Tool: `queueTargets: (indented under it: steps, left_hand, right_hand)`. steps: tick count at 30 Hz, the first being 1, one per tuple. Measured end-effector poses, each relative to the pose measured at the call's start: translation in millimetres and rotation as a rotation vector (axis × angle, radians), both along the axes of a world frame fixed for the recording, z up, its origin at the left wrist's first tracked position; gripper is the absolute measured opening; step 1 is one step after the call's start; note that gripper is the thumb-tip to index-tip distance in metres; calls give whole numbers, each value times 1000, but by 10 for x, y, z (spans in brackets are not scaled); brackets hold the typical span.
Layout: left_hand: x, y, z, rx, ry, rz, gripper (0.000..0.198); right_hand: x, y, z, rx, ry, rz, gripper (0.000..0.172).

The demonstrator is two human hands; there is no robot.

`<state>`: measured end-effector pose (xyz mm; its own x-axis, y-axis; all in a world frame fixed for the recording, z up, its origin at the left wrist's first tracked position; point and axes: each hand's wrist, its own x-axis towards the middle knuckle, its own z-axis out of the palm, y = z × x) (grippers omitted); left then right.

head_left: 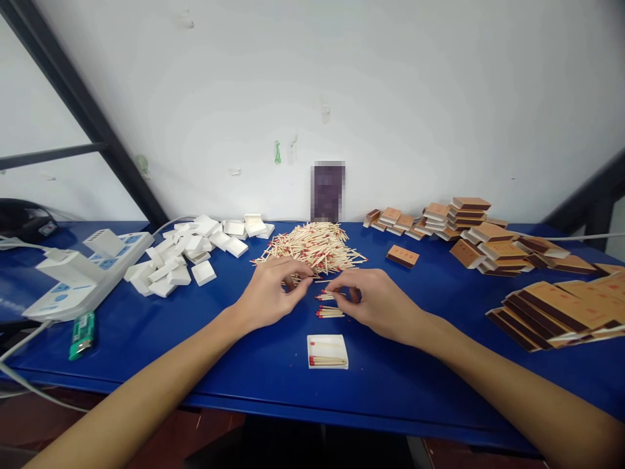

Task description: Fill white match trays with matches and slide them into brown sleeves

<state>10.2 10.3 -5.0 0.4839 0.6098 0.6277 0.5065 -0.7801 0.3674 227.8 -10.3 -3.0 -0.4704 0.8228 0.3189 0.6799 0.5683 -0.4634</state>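
A black bar [83, 104] slants across upper left of frame, above a white power strip [100, 281] w/ plugs [68, 267] in it at far left. A green lighter [82, 335] lies just below on the blue table [234, 371]. White trays [188, 251] sit heaped left of ctr., some tilted on others. The person's left hand [271, 293], mid-frame, curls w/ thumb & index tips close together at the front edge of the match pile [312, 247], which spreads across ctr. Behind the pile, a pixelated dark panel [328, 191] shows against the wall [415, 98]. Below ctr., the front tray [334, 344] holds a few matches [329, 361] along its near side; between it & the pile lie two small bunches [330, 312], red heads to the left. The right hand [383, 303], just right of ctr., bends thumb & index down by the farther bunch; whether either hand pinches a match, can't tell at this size. A lone box [402, 256] lies right of the pile. More boxes [469, 228] stack up mid-right; brown sleeves [561, 309] overlap, lower right.
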Motion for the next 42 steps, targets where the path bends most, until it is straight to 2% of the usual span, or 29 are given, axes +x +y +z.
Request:
queueTargets:
  steps: [4, 7, 13, 21, 25, 31, 38, 42]
  left_hand:
    - [-64, 39, -18, -56, -5, 17, 12]
    - [-88, 53, -1, -60, 72, -6, 13]
    - [-94, 44, 25, -17, 253, -23, 15]
    - [-105, 60, -3, -54, 203, -75, 14]
    - [-121, 50, -1, -92, 270, -113, 15]
    - [-150, 49, 27, -121, 407, -195, 22]
    - [-180, 55, 78, -138, 408, -378, 23]
    - [-199, 43, 94, -95, 336, -388, 23]
  right_hand:
    - [28, 10, -39, 28, -101, 83, 20]
    - [29, 12, -61, 42, -117, 144, 20]
    - [48, 11, -73, 77, -92, 100, 17]
    - [65, -10, -41, 51, -166, 118, 17]
    - [67, -10, -25, 48, -216, 80, 16]
    - [53, -30, -7, 57, -209, 136, 17]
    - [49, -63, 47, 31, -236, 139, 17]
    - [65, -77, 72, 26, -234, 175, 18]
